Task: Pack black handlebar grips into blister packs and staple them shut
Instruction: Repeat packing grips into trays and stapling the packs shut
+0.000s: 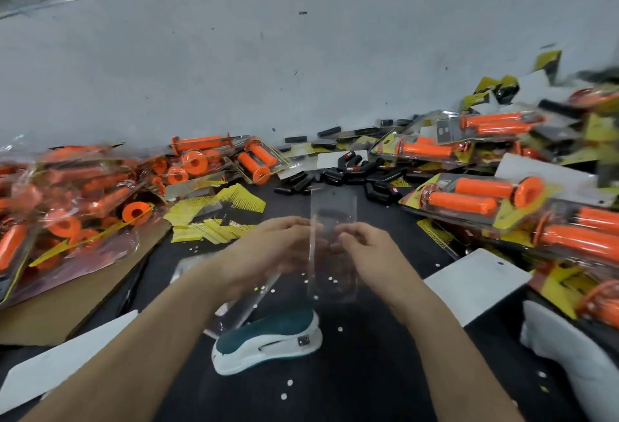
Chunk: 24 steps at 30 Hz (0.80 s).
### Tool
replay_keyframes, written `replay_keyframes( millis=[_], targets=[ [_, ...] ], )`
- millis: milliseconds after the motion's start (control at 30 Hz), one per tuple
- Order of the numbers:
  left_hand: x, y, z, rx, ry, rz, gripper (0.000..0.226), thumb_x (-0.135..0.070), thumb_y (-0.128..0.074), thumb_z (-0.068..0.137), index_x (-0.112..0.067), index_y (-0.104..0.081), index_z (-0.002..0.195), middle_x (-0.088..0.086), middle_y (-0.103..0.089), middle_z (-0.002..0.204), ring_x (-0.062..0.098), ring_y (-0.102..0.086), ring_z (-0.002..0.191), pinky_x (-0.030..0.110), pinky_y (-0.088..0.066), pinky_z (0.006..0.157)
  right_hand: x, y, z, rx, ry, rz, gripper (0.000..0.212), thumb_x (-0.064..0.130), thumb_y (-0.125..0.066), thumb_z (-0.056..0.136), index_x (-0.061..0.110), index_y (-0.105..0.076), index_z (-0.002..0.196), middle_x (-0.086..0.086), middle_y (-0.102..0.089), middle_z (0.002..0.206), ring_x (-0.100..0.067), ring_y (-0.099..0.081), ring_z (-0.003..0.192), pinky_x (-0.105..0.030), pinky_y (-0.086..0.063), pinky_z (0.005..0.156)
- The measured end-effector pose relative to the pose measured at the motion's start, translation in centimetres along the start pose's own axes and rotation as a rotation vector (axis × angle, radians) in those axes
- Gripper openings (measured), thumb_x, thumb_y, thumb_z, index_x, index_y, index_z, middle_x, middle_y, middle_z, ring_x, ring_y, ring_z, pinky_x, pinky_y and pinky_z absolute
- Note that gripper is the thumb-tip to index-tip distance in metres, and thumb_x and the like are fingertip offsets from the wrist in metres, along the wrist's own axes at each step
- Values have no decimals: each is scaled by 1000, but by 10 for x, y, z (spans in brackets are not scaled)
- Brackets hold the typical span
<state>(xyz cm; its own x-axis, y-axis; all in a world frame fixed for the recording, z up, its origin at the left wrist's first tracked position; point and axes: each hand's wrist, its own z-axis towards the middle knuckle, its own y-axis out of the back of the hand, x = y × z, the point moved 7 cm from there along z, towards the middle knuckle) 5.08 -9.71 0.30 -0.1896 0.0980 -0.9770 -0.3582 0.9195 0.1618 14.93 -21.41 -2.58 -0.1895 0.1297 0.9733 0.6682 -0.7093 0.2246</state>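
Observation:
A clear empty blister pack (333, 210) stands upright over the black table, held between both hands. My left hand (268, 247) grips its left edge and my right hand (365, 247) grips its right side, fingers curled on the plastic. Loose black handlebar grips (348, 175) lie in a heap beyond the pack, near the wall. A teal and white stapler (268, 343) lies on the table just below my hands. Another clear plastic sheet (248, 301) slants under my left wrist.
Packed orange grips (469, 199) pile up on the right, and bagged orange grips (67, 207) on cardboard at the left. Yellow printed cards (207, 220) lie left of centre. White backing cards (475, 284) sit at the right and lower left. Small white paper dots speckle the table.

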Motion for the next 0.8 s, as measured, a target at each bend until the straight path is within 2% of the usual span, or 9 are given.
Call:
replay_keyframes(
  millis=[100,167,233,300,367,433,567,667,800],
  targets=[
    [1,28,49,-243,13,493,22,-21,-54,99,-14,-64,117,3,-74,100,19,-70,86,33,-56,78,-18,29,4,9,-36,-378,22,33,-48,102,28,-62,119,3,-70,108,-21,-67,97,-46,-55,89],
    [-2,43,83,-354,27,705,26,-24,-54,98,-12,-60,121,4,-67,106,18,-61,86,28,-48,75,-26,40,8,41,-56,-434,18,40,-52,100,36,-65,112,8,-70,106,-19,-67,97,-44,-54,89],
    [1,54,116,-404,76,839,35,-28,-54,98,-12,-54,129,7,-62,121,22,-59,100,27,-43,81,-30,47,12,77,-53,-440,13,45,-57,96,40,-68,99,12,-71,97,-15,-67,91,-42,-54,87],
    [9,65,146,-446,113,885,48,-31,-53,98,-10,-45,141,13,-53,136,30,-54,120,31,-43,96,-36,46,17,145,-50,-476,12,49,-60,93,42,-70,93,12,-72,91,-13,-66,86,-39,-55,85],
    [17,74,172,-498,137,903,57,-34,-53,97,-10,-37,147,20,-42,145,38,-46,129,40,-39,108,-40,41,20,208,-40,-491,11,51,-63,90,45,-71,93,12,-73,85,-11,-65,80,-37,-56,84],
    [23,80,195,-525,159,933,66,-39,-54,96,-14,-29,152,22,-29,152,44,-38,135,48,-33,113,-44,38,23,239,-26,-463,13,53,-64,88,45,-72,94,13,-73,81,-6,-65,77,-36,-56,82],
    [29,81,236,-459,168,1062,87,-60,-56,90,-30,-10,157,15,1,164,46,-10,147,57,-19,118,-48,32,28,303,8,-465,21,63,-63,85,50,-69,100,18,-73,85,-1,-66,86,-34,-55,84],
    [31,83,259,-402,178,1064,92,-69,-55,86,-32,-10,157,13,3,164,45,-5,148,57,-17,119,-51,27,30,344,2,-450,29,69,-59,83,50,-68,102,18,-73,88,-3,-65,88,-35,-55,85],
    [30,82,264,-412,114,1169,74,-55,-57,92,-29,-24,153,17,-13,158,47,-22,141,56,-29,113,-48,27,33,315,25,-448,38,74,-50,86,46,-67,106,14,-72,91,-10,-65,91,-37,-54,85]
  ],
)
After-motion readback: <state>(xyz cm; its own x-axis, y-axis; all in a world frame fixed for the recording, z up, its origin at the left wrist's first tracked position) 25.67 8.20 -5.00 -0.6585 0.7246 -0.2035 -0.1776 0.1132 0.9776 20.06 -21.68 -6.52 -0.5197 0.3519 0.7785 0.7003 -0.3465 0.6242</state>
